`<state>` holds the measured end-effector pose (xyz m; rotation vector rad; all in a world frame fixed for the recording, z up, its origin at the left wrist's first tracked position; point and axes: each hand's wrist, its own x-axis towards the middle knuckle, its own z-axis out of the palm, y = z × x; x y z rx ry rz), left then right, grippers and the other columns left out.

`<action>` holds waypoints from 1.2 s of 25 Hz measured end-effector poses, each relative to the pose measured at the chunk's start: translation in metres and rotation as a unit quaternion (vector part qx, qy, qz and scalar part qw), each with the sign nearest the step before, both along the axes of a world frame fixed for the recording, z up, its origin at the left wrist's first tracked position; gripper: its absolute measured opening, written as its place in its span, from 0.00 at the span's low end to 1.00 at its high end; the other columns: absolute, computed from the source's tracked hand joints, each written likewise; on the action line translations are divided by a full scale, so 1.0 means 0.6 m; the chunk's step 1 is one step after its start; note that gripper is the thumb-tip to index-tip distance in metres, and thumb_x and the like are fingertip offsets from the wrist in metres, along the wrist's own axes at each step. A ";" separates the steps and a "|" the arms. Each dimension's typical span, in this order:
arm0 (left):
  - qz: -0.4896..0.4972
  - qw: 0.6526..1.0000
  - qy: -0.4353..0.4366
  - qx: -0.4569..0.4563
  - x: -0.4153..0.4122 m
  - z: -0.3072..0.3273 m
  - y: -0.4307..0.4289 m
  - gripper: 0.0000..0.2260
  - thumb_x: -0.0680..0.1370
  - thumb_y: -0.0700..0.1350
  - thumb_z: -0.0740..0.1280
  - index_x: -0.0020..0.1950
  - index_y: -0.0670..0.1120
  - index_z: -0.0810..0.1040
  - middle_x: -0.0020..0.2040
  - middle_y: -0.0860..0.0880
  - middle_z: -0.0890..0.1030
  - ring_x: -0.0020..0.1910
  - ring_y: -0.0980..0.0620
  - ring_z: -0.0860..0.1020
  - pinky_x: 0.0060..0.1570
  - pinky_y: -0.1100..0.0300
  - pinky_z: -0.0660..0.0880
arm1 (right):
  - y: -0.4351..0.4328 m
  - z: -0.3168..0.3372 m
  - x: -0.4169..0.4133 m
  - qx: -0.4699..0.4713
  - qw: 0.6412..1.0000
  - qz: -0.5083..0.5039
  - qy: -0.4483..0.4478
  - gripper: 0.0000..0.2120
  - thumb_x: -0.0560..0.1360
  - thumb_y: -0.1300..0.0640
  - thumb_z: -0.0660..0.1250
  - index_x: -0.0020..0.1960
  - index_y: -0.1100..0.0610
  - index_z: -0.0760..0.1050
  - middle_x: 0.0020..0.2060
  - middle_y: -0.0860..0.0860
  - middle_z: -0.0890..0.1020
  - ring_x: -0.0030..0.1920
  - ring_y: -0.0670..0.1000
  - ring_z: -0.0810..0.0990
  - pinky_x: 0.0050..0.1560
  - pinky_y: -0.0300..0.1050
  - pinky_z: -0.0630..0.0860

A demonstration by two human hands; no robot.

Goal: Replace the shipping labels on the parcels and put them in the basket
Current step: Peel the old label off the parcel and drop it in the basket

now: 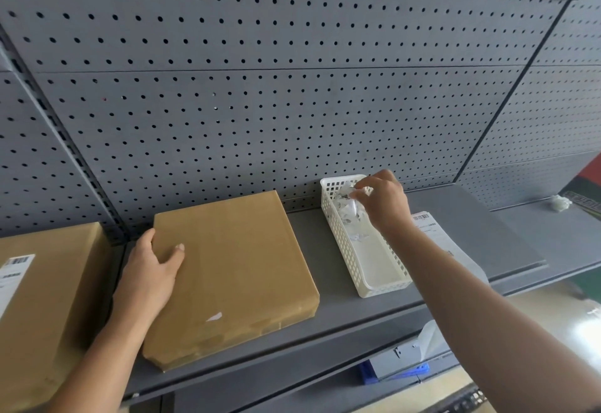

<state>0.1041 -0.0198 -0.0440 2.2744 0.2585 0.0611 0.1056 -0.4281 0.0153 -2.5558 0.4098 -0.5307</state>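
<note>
A flat brown cardboard parcel (234, 272) lies on the grey shelf (341, 311); only a small white scrap of label (214, 316) shows on its top. My left hand (153, 269) grips its left edge, thumb on top. A narrow white plastic basket (374, 279) stands to the parcel's right, with crumpled paper scraps (353, 214) at its far end. My right hand (383, 199) hovers over that far end and pinches a crumpled white scrap. A sheet of fresh shipping labels (432, 233) lies right of the basket, partly under my forearm.
A second brown parcel (42, 308) with a white label stands at the left. A grey pegboard wall (260, 87) backs the shelf. A small white wad (559, 202) sits on the neighbouring shelf at the right. Blue items (390, 372) lie on a lower shelf.
</note>
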 end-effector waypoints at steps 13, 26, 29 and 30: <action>0.001 1.000 0.011 -0.007 -0.003 0.000 0.002 0.31 0.80 0.62 0.64 0.80 0.55 0.58 0.75 0.47 0.72 0.68 0.41 0.74 0.62 0.36 0.75 | -0.001 -0.046 0.025 -0.098 0.991 0.045 0.079 0.11 0.77 0.64 0.62 0.53 0.60 0.82 0.56 0.55 0.76 0.48 0.56 0.80 0.46 0.48 0.78; 0.008 1.000 0.015 -0.013 -0.009 0.014 -0.004 0.31 0.80 0.62 0.64 0.80 0.54 0.59 0.73 0.48 0.73 0.67 0.42 0.76 0.61 0.37 0.76 | -0.021 -0.036 0.042 0.015 0.998 -0.022 0.057 0.07 0.76 0.63 0.63 0.50 0.65 0.78 0.46 0.58 0.80 0.52 0.57 0.76 0.47 0.47 0.69; 0.005 1.000 0.012 -0.010 -0.009 0.015 -0.003 0.32 0.79 0.62 0.64 0.79 0.54 0.59 0.73 0.48 0.74 0.67 0.42 0.76 0.62 0.37 0.76 | -0.028 -0.022 0.025 -0.003 1.000 -0.007 0.026 0.12 0.77 0.65 0.60 0.53 0.64 0.81 0.50 0.58 0.82 0.58 0.56 0.74 0.50 0.43 0.66; 0.004 1.000 0.014 -0.009 -0.010 0.016 -0.002 0.31 0.79 0.63 0.64 0.79 0.55 0.60 0.72 0.48 0.74 0.67 0.42 0.76 0.62 0.37 0.76 | -0.031 -0.015 0.020 -0.005 1.000 -0.007 0.010 0.13 0.77 0.65 0.59 0.54 0.63 0.81 0.51 0.57 0.82 0.58 0.56 0.75 0.51 0.42 0.66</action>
